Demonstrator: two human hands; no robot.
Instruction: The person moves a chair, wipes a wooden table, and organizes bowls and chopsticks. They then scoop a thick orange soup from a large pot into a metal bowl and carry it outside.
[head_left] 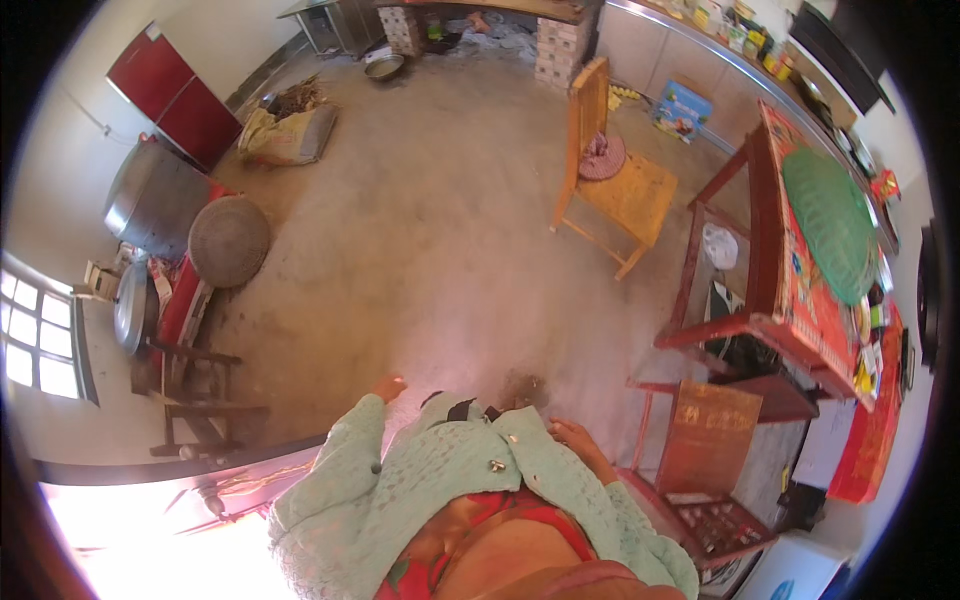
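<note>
My left hand (389,387) hangs in front of me on the left, just past the cuff of my pale green jacket (400,470). Its fingers are loosely stretched, and nothing shows in them. Close to the jacket's right front edge, my right hand (571,434) hangs low with fingers partly seen and no object in it. Neither hand touches any furniture. Nearest on the right is a reddish wooden chair (708,430). Bare concrete floor (430,250) stretches ahead of both hands, with a dark stain (523,390) close by.
A yellow wooden chair (630,200) holds a round cushion. At right stands a red table (770,250) with a green mesh cover (828,225). Along the left are a large metal pot (155,195), a round woven basket (229,241), a wooden stool (205,405) and a sack (290,137).
</note>
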